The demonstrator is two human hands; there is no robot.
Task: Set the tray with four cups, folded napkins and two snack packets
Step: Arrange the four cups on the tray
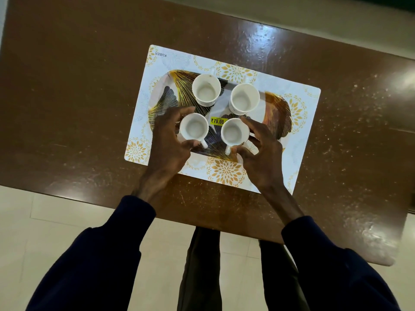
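A leaf-patterned tray [277, 113] with a yellow price sticker [217, 121] lies on a white and gold placemat [226, 173]. Several empty white cups stand upright on it: two at the back [206, 90] [244, 99] and two at the front. My left hand [167, 140] curls round the front left cup [194, 127], thumb near its handle. My right hand [261, 151] curls round the front right cup [234, 132], thumb by its handle. No napkins or snack packets are in view.
The placemat sits on a brown wooden table [78, 97] whose near edge runs just below my wrists. Pale tiled floor [45, 221] and my legs show beneath the table edge.
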